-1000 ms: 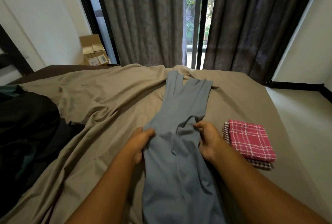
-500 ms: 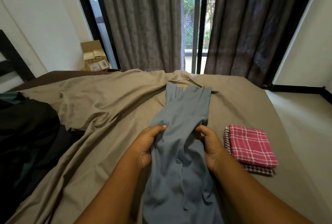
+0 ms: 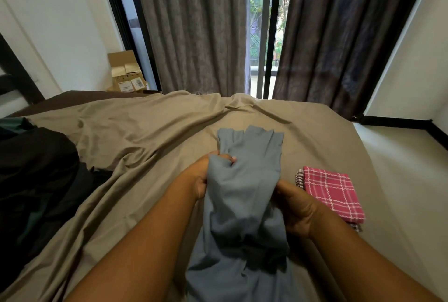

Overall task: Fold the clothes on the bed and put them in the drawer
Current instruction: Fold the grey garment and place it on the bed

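Both hands hold a long blue-grey fabric garment [image 3: 244, 195] that lies lengthwise on the tan-sheeted bed [image 3: 145, 132], its far end flat and its middle lifted and bunched. Left hand [image 3: 202, 178] grips the garment's left edge with fingers curled over the cloth. Right hand [image 3: 297, 207] clasps the right edge, its fingertips hidden under the fabric. Just right of that hand lies a folded red-and-white checked cloth [image 3: 333, 192] atop another checked piece. A heap of dark clothes [image 3: 36, 170] lies at the bed's left side.
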A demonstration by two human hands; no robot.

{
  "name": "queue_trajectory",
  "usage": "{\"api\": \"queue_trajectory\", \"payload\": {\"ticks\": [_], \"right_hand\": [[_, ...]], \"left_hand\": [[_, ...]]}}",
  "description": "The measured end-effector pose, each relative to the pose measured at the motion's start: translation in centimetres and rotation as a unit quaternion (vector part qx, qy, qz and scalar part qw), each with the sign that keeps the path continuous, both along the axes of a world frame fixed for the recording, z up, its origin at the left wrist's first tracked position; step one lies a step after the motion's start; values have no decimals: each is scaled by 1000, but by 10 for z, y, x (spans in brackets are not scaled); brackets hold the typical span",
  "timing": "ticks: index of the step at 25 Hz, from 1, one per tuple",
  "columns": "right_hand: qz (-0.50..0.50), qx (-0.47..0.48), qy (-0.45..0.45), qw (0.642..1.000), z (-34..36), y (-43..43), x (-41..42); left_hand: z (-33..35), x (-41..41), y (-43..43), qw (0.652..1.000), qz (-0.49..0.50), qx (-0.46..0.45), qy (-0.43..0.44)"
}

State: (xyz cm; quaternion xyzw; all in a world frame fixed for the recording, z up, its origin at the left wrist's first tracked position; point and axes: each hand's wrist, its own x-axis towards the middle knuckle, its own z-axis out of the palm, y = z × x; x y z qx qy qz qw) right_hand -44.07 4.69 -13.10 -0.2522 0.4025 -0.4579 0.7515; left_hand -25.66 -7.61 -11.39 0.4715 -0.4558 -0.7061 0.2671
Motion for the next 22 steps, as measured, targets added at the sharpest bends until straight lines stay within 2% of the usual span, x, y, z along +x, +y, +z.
{"api": "queue_trajectory", "payload": {"ticks": [2, 4, 6, 7, 9, 12, 15, 17, 19, 22], "right_hand": [[-66, -22, -29, 997, 10, -10, -1], [-151, -26, -52, 987, 12, -28, -6], [-197, -18, -59, 979, 12, -52, -8], [-204, -26, -46, 978, 14, -67, -10], [-210, -46, 9, 977, 31, -101, -12], [-204, -112, 85, 969, 85, -151, -17], [-196, -117, 166, 959, 108, -197, -25], [-179, -44, 246, 952, 84, -217, -33], [-134, 36, 276, 951, 39, -231, -38], [-125, 58, 323, 936, -6, -241, -41]], "left_hand": [[7, -7, -10, 1000, -21, -15, -5], [17, -7, -15, 999, -30, 23, 6], [27, -5, -20, 998, -44, 55, -10], [31, -6, -25, 997, -62, 40, -21], [42, -14, -46, 995, -84, -50, -9], [63, -31, -89, 988, -27, -148, 42], [47, -47, -129, 979, 31, -189, -72], [13, -52, -139, 972, 77, -139, -174], [-18, -52, -147, 943, 125, -155, -267], [-49, -47, -159, 902, 64, -213, -369]]}}
